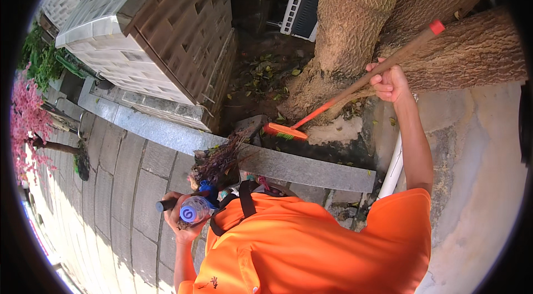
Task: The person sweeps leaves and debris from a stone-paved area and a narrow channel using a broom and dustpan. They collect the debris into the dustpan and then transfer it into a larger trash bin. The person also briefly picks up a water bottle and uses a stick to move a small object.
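Note:
My right hand (388,80) grips the upper part of a broom (355,86) with a brown handle and a red end cap. The handle slants down to the left, to an orange head with green bristles beside the soil at the tree's foot. At the lower left, my left hand (183,220) is closed around a clear plastic bottle (195,209) with a blue cap. A dark rod with a blue end (165,205) also sticks out of that hand; what it belongs to is hidden. Just beyond lies a bundle of dark dry twigs and leaves (217,164).
A thick tree trunk (352,16) with large side limbs rises ahead. A tiled wall (183,33) stands to its left, with a white outdoor unit (302,2) behind. A stone kerb (311,169) edges the soil. Grey paving (127,166) and a pink-flowered plant (33,122) lie left.

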A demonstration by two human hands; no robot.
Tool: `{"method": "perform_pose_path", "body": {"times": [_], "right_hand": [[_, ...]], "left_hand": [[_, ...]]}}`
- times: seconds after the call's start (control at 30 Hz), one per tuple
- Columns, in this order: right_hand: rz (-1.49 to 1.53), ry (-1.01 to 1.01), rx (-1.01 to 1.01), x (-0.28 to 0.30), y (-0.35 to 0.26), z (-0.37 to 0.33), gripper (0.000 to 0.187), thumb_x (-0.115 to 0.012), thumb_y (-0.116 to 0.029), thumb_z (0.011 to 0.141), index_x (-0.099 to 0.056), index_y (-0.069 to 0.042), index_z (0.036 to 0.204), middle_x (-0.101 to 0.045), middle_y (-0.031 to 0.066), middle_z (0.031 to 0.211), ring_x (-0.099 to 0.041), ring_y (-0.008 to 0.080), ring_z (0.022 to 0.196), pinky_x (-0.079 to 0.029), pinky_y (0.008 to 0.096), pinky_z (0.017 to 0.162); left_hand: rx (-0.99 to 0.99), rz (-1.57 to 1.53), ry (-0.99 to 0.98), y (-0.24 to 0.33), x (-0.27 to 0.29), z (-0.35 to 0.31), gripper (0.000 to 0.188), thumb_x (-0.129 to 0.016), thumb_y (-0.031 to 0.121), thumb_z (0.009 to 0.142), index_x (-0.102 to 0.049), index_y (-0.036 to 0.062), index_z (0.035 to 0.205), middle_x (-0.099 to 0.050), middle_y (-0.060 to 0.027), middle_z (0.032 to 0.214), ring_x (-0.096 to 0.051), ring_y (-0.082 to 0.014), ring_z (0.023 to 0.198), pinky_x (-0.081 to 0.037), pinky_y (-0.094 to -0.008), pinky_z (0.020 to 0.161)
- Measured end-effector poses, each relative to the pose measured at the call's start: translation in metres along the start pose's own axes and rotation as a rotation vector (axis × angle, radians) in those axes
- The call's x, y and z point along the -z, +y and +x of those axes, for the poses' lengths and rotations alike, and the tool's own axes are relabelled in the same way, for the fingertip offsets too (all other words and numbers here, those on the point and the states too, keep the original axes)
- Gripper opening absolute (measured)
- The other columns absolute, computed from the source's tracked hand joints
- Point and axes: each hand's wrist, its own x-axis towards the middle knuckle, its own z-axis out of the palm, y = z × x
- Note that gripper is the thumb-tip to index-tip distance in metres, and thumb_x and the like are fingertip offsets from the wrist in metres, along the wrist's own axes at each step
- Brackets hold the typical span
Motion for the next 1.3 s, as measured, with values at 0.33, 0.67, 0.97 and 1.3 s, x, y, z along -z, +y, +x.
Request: {"method": "perform_pose_path", "body": {"times": [0.33,0.67,0.97,1.3], "right_hand": [[0.025,0.193,0.382,0.035,0.045,0.065,0.044,-0.045,-0.042,0.091,-0.051,-0.005,0.114,-0.057,0.0085,0.066,-0.051,0.0162,0.048,-0.035,0.0280,0.039],[-0.713,0.781,0.557,0.047,0.051,0.062,0.045,-0.057,-0.038,0.090,-0.044,-0.006,0.118,-0.054,0.0017,0.066,-0.054,0.0099,0.044,-0.039,0.0216,0.033],[-0.891,0.992,0.646,0.045,0.090,0.068,0.047,-0.053,-0.024,0.092,-0.038,-0.001,0.130,-0.056,0.0037,0.070,-0.056,0.0105,0.049,-0.042,0.0226,0.041],[-0.832,-0.363,0.123,-0.138,0.304,0.070,0.028,-0.054,-0.021,0.092,-0.060,0.000,0.109,-0.061,0.0037,0.074,-0.059,0.0079,0.058,-0.042,0.0213,0.046]], "left_hand": [[0.106,0.009,-0.049,0.001,0.014,-0.014,0.052,-0.084,0.017,0.047,-0.061,0.0013,0.091,-0.050,-0.0068,0.094,-0.053,-0.0199,0.081,-0.044,-0.0332,0.071],[0.027,0.107,-0.060,0.005,0.018,-0.015,0.052,-0.082,0.024,0.046,-0.062,0.0026,0.090,-0.052,-0.0110,0.090,-0.054,-0.0273,0.078,-0.043,-0.0359,0.068],[-0.021,0.028,-0.026,0.002,0.027,-0.028,0.058,-0.083,0.022,0.048,-0.064,0.0041,0.100,-0.052,-0.0120,0.094,-0.054,-0.0251,0.081,-0.044,-0.0352,0.070],[-0.085,-0.038,-0.047,-0.010,0.017,-0.018,0.054,-0.083,0.019,0.050,-0.065,0.0008,0.097,-0.055,-0.0154,0.093,-0.055,-0.0267,0.078,-0.045,-0.0359,0.070]]}}
